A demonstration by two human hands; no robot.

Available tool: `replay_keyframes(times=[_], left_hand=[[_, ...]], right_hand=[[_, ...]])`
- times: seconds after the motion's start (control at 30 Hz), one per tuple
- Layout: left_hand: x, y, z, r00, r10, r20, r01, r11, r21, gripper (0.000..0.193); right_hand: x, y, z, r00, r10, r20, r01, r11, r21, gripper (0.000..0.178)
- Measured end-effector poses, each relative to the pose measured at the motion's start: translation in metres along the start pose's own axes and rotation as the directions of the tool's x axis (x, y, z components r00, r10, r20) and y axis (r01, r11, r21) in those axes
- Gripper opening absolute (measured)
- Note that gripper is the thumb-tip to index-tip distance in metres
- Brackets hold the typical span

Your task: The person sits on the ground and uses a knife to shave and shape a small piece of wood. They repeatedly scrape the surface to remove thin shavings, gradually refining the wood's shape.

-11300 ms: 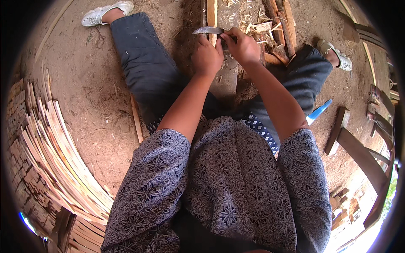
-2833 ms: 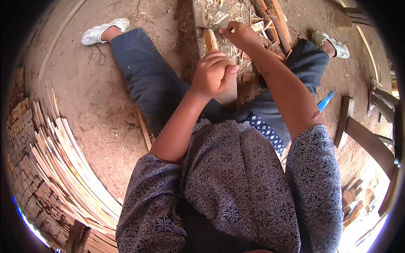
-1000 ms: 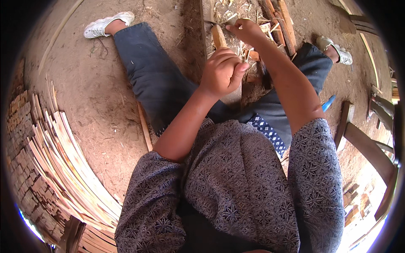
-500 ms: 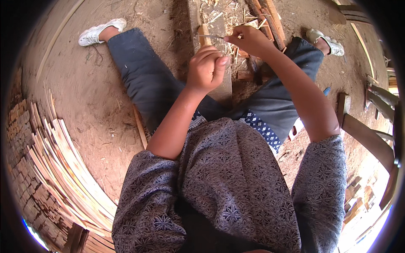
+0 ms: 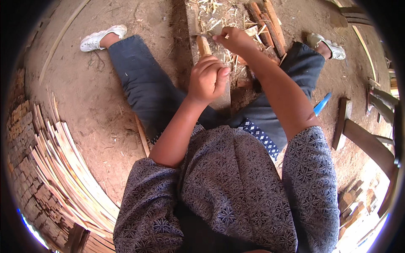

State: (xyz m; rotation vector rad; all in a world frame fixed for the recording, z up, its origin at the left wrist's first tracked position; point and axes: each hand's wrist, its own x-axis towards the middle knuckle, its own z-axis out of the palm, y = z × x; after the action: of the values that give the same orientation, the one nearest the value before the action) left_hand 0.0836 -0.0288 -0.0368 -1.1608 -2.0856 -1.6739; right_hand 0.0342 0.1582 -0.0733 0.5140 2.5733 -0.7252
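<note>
My left hand (image 5: 209, 80) is closed in a fist around a narrow wooden strip (image 5: 203, 45) that sticks up out of it. My right hand (image 5: 234, 40) is just beyond, at the strip's far end, gripping a thin grey knife blade (image 5: 197, 35) laid across the tip. Both hands work over a worn wooden block (image 5: 192, 17) on the dirt between my spread legs. Pale shavings (image 5: 219, 10) litter the block. How the knife's handle sits in my fingers is hidden.
A big fan of split wooden slats (image 5: 55, 164) lies at my left. Short reddish wood pieces (image 5: 265, 21) lie beyond my right hand. A blue object (image 5: 322, 103) and a wooden bench (image 5: 358, 139) are at my right. One loose slat (image 5: 142, 137) lies under my left thigh.
Eleven seconds ago both hands were level with the knife between them. My left hand has since dropped lower on the strip, and my right hand stays at its far tip with small shifts.
</note>
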Motion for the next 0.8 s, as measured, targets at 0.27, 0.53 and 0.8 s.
replay_keyframes(times=[0.27,0.53,0.8], left_hand=[[-0.002,0.0,-0.009,0.997,0.006,0.079,-0.006,1.0,-0.008,0.032],[0.001,-0.004,-0.011,0.976,0.045,0.214,-0.025,0.995,-0.095,0.034],[0.007,-0.004,-0.012,0.989,0.051,0.138,-0.043,0.998,-0.055,0.033]], right_hand=[[0.016,-0.025,0.003,0.997,0.049,0.057,-0.05,0.999,0.009,0.047],[-0.03,0.015,-0.029,0.97,-0.244,0.006,0.244,0.968,0.054,0.053],[-0.04,-0.006,-0.025,0.985,-0.173,-0.016,0.172,0.985,-0.029,0.043]])
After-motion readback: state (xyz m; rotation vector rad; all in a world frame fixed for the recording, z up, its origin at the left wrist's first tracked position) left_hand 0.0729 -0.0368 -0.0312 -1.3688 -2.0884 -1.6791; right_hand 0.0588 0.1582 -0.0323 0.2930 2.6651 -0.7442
